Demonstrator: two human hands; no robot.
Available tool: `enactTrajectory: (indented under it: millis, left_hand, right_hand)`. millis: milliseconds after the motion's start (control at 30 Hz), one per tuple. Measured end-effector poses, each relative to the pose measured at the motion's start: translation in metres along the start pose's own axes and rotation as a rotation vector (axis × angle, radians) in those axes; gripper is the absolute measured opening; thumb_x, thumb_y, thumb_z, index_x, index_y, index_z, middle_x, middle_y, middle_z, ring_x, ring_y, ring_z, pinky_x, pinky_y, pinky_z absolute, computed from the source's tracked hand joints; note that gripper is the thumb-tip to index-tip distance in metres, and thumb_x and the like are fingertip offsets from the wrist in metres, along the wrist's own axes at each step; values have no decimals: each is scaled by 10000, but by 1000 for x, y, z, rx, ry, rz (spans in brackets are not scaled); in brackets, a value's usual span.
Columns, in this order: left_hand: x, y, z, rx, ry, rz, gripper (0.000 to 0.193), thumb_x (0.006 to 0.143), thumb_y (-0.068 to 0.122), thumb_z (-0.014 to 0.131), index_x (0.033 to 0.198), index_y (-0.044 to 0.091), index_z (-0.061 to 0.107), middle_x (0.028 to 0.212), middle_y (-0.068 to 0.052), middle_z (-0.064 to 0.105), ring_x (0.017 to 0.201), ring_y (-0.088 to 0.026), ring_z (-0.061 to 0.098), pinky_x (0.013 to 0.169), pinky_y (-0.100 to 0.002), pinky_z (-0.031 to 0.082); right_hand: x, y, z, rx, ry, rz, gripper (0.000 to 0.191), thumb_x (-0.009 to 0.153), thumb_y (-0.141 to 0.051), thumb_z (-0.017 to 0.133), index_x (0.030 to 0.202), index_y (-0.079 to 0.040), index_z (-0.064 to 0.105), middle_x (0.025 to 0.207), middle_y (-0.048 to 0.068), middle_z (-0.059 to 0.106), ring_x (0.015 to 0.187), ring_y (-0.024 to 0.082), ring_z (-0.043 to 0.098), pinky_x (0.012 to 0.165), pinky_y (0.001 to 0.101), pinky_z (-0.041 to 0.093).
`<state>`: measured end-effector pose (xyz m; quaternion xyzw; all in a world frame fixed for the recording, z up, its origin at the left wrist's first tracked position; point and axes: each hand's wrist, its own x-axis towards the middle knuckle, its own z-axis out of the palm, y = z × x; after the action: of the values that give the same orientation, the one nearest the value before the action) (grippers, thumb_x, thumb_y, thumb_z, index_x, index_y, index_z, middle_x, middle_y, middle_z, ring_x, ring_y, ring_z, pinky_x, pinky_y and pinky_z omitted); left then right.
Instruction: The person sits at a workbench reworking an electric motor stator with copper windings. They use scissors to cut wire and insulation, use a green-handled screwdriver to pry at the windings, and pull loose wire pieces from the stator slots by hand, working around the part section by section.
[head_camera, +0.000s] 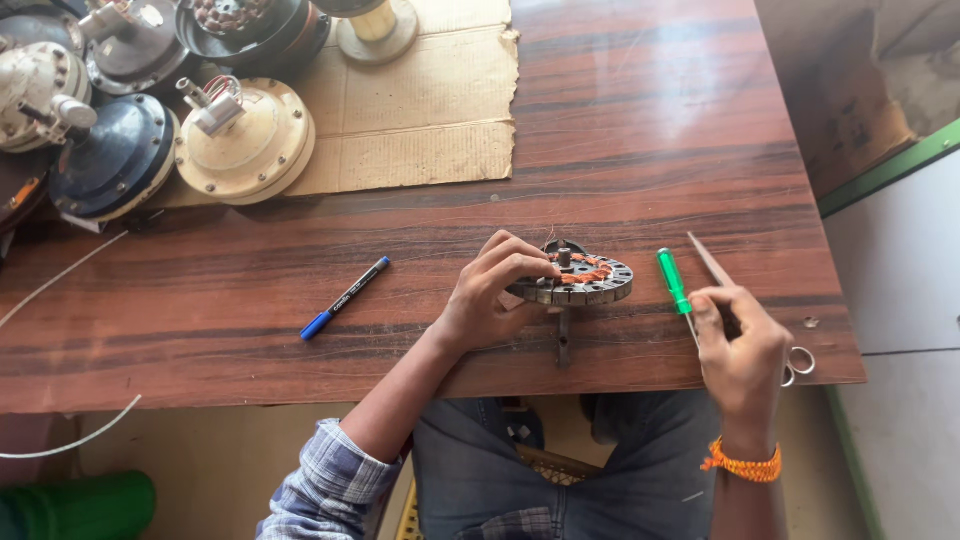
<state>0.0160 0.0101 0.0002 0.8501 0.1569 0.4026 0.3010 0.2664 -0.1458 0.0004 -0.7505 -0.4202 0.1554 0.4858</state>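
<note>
Right hand (742, 345) closed on scissors (760, 320), near table edge, beside green screwdriver (675, 283) | left hand (487, 297) clamps ring-shaped stator (582, 279); copper winding partly in place, judged unfinished | blue pen (345, 298) left | assembled motor housings (240, 140) far left on cardboard (430, 110).

Upper left of the frame: cream motor housing (243, 140) and dark blue housing (115, 155) on cardboard (430, 100), more housings behind. Left of centre on the wooden table (650, 120): blue pen (345, 298). Lower left: white cable (70, 440), green cylinder (75, 505).
</note>
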Motion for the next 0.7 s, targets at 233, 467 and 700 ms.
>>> enactTrajectory:
  millis: [233, 467, 700]
  left_hand:
    - [-5, 5, -2, -96, 73, 34, 420, 824, 82, 835, 1200, 92, 647, 1195, -65, 671, 1099, -264, 662, 955, -382, 580]
    - [-4, 20, 4, 133, 160, 169, 371, 838, 102, 855, 1163, 80, 677, 1148, -71, 695, 1043, -250, 696, 901, -368, 614]
    - [-5, 20, 10, 230, 206, 163, 361, 842, 102, 863, 1155, 76, 684, 1116, -58, 750, 1041, -241, 739, 906, -350, 624]
  right_hand:
    - [-19, -16, -18, 330, -38, -163, 230, 1087, -207, 692, 1073, 23, 683, 985, 61, 712, 875, 114, 701, 798, 222, 541]
    - [-25, -31, -13, 351, -85, -258, 263, 1102, -233, 685, 1076, 29, 672, 997, 74, 692, 861, 110, 703, 781, 218, 562]
    - [-32, -26, -1, 399, -103, -279, 307, 1101, -271, 693, 1044, 30, 678, 962, 65, 689, 834, 99, 682, 777, 210, 585]
